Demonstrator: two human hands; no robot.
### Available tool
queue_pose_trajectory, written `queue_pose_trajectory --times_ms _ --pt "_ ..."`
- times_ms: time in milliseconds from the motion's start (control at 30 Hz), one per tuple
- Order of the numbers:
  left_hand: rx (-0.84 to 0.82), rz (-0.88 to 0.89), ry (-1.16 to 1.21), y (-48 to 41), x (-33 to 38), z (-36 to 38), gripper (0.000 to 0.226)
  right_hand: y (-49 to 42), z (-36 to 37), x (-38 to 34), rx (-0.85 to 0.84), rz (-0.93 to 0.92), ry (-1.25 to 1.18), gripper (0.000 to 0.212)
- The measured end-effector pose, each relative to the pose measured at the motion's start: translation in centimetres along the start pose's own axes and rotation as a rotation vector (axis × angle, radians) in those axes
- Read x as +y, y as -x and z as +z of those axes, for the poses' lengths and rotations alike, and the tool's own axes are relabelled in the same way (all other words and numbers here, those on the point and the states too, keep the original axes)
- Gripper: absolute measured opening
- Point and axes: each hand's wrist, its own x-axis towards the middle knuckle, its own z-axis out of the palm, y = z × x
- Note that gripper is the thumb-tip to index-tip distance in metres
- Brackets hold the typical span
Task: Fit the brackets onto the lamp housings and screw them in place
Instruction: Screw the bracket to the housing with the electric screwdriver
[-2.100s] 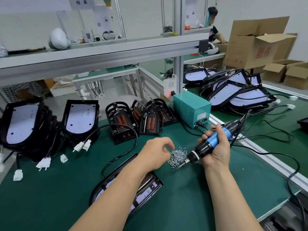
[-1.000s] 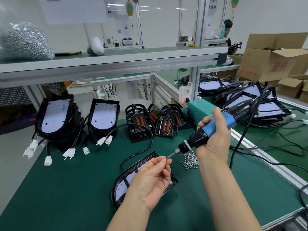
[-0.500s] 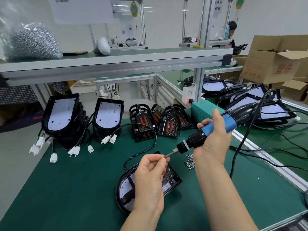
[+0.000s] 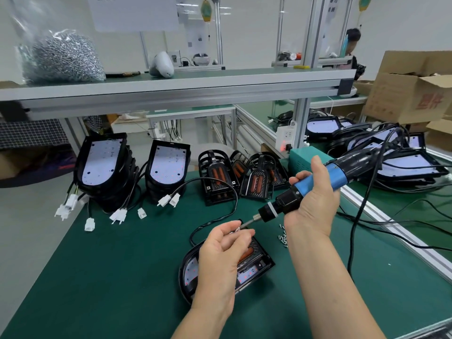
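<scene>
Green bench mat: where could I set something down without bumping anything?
Bare mat lies front-left, between the white connectors and the lamp housing, and front-right, between the screwdriver cable and the aluminium rail. Crowded: stacked housings and brackets along the back, loose screws by the right hand.

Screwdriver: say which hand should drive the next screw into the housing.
Right. The right hand grips the screwdriver, its bit meeting the screw that the left hand pinches above the housing.

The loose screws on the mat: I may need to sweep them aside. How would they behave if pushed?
The loose screws are tiny and separate, so a push would probably scatter them. They look light, likely easy to flick off. The green mat may slow any rolling.
</scene>
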Motion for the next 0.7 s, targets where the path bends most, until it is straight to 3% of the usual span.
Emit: queue_pose_trajectory --times_ms 100,200,267,333,433,567,633,700 --pt "0.059 0.063 -0.150 0.2 -0.1 -1.2 0.032 0.1 0.5 0.0 -0.033 -0.004 0.004 0.017" --pt "0.347 0.313 -0.511 -0.3 -0.3 -3.8 0.034 0.3 0.8 0.2 -0.083 -0.005 0.018 0.017" --pt "0.465 0.340 -0.690 -0.8 -0.3 -5.9 0.043 0.5 1.0 0.6 -0.118 -0.001 0.039 0.019" --pt "0.408 0.189 -0.745 -1.1 -0.7 -7.8 0.058 0.7 1.3 1.2 -0.162 -0.016 0.074 0.019" --pt "0.191 -0.004 -0.824 -1.1 -1.6 -9.2 0.082 1.3 1.7 2.6 -0.218 -0.068 0.155 0.023" --pt "0.060 -0.025 -0.953 -1.3 -1.8 -9.3 0.102 2.5 2.1 4.5 -0.296 -0.103 0.228 0.022" --pt "0.044 -0.035 -0.969 -1.4 -1.6 -9.2 0.103 3.2 2.1 5.4 -0.335 -0.113 0.255 0.021" --pt "0.062 -0.027 -0.945 -1.2 -1.9 -8.9 0.088 3.8 2.2 6.1 -0.371 -0.115 0.281 0.022"
